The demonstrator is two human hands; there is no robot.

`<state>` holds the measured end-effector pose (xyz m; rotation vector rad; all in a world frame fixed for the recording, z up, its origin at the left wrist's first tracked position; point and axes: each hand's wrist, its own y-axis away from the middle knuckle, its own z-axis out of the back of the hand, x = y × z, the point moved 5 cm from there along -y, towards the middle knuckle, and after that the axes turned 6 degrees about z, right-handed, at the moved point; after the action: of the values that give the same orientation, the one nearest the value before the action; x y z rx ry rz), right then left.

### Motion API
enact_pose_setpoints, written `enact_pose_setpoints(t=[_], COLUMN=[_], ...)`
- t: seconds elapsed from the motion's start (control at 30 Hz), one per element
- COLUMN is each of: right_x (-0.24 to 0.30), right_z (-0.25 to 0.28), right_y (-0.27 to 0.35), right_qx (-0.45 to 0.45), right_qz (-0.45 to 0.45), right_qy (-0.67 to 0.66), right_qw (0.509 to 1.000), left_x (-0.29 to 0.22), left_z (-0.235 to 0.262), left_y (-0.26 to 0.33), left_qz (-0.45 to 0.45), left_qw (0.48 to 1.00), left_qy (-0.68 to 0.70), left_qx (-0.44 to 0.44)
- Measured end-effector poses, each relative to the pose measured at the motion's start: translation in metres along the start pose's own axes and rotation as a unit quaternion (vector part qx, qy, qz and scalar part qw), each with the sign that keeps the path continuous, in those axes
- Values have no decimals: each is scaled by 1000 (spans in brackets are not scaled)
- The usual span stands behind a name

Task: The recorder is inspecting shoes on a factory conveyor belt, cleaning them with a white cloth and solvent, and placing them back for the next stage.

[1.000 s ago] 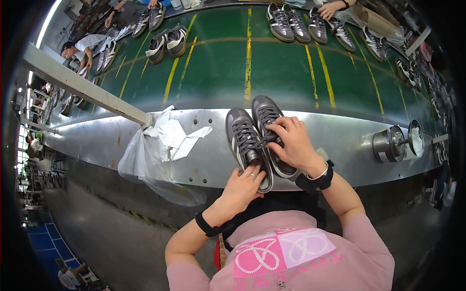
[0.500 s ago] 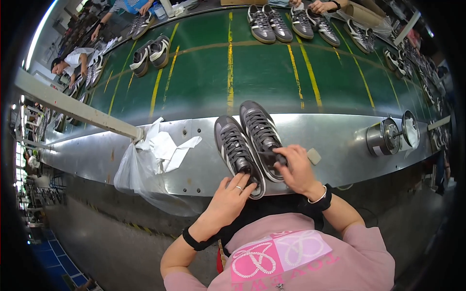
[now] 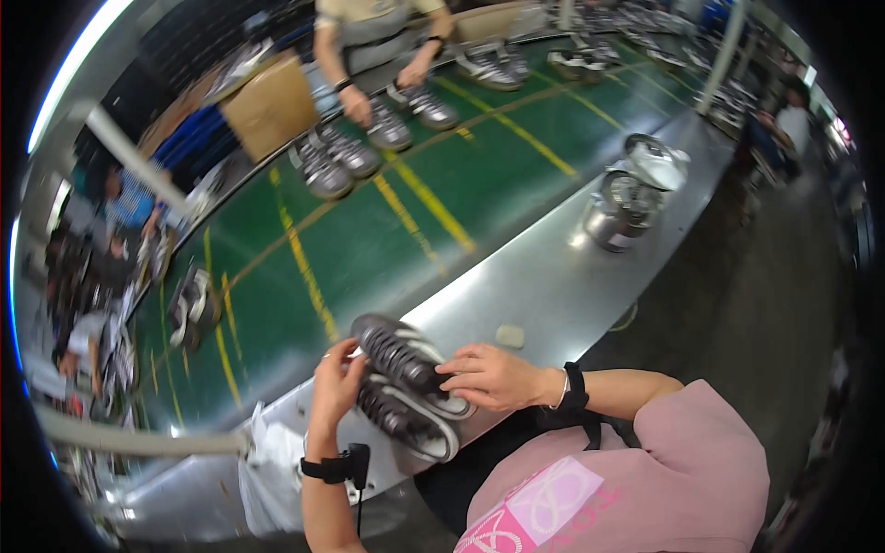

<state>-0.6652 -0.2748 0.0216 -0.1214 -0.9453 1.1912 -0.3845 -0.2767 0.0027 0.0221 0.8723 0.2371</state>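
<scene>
A pair of dark grey lace-up sneakers with white stripes lies side by side on the metal ledge, toes toward the green belt. My left hand (image 3: 337, 380) is at the toe end, its fingers and thumb curled around the front of the nearer sneaker (image 3: 406, 419); that toe is partly hidden. My right hand (image 3: 498, 378) comes in from the right, with bent fingers closed at the collar of the farther sneaker (image 3: 398, 355). Its fingertips partly cover the shoe opening.
A small pale block (image 3: 510, 336) and a metal pot (image 3: 619, 212) with a raised lid are on the ledge (image 3: 544, 267). White cloth and plastic (image 3: 275, 465) hang at left. Across the green belt (image 3: 350, 240), a co-worker's hands (image 3: 355, 104) handle sneakers; a post (image 3: 147, 441) stands left.
The view has swung to the right. My left hand has gone from the shoe opening to the toe end. My right hand stays by the farther sneaker's collar.
</scene>
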Motion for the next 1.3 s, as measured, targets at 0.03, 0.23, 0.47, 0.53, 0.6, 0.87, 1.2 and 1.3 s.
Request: enact_pose_setpoints(t=[0.03,0.23,0.47,0.53,0.6,0.87,1.2,1.3], right_x=[-8,-58,-98,-118,-138,-152,-162,-170], right_z=[19,225,375,383,380,378,391,386], right_y=[8,61,85,94,105,110,116,119], right_qx=[-12,-261,-185,-184,-181,-117,-139,-74], right_qz=[-13,-152,-269,-331,-402,-328,-310,-364], right_qy=[23,394,536,462,393,402,409,455], right_qw=[1000,868,779,802,807,847,847,810], left_x=[15,61,41,35,23,-65,-129,-136], left_z=[-3,-25,-37,-33,-35,-30,26,21], left_y=[-17,-77,-89,-83,-73,-36,-23,-25], left_qz=[32,138,196,203,199,86,-91,-96], left_qw=[999,986,971,971,971,941,927,926], left_qy=[-12,-52,-93,-83,94,328,161,77], left_qx=[4,75,102,95,93,-5,-326,-356])
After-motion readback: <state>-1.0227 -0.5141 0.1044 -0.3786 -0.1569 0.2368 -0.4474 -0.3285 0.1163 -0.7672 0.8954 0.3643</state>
